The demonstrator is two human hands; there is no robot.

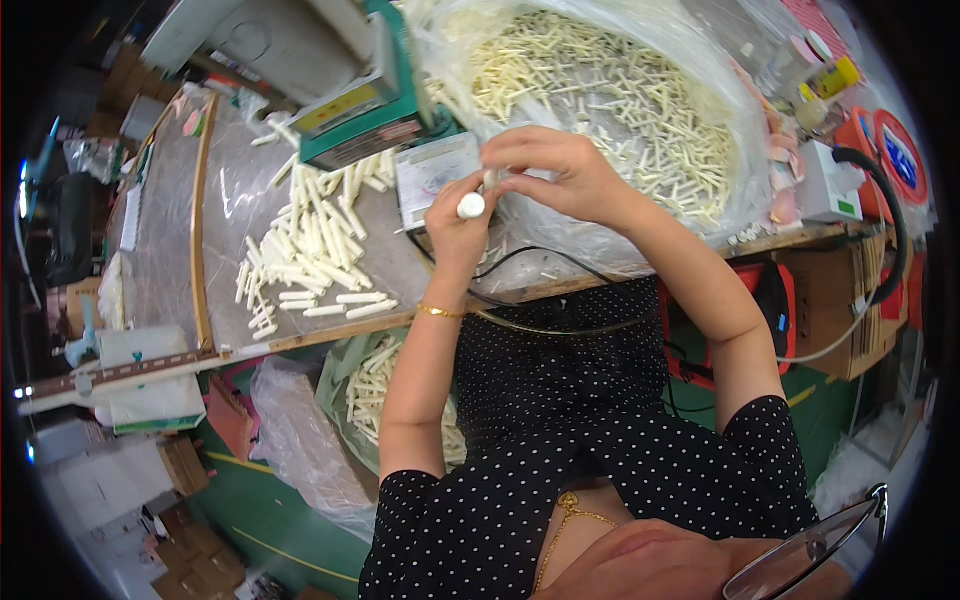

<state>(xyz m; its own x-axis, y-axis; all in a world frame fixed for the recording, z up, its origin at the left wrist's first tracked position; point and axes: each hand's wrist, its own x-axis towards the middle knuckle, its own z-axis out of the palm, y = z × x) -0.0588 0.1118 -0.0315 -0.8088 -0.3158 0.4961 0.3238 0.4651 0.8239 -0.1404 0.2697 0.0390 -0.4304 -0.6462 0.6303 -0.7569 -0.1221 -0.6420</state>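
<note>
My left hand (458, 222) grips a white plastic tube (471, 205) with its round end facing the camera. My right hand (553, 172) pinches a small pale piece at the tube's far end, just above the left hand. Both hands hover over the bench edge, in front of a small white-and-green machine (432, 172). A loose pile of white tubes (315, 240) lies on the clear-covered bench to the left of my left hand. Behind my right hand, a big clear plastic bag (600, 90) holds many small cream-coloured pieces.
A green-and-grey machine (350, 100) stands at the back of the bench. Black cables (520, 290) hang over the bench edge. A bag of white tubes (375, 395) sits under the bench. Bottles and red tape rolls (880, 150) crowd the right end. Cardboard boxes (850, 300) stand at right.
</note>
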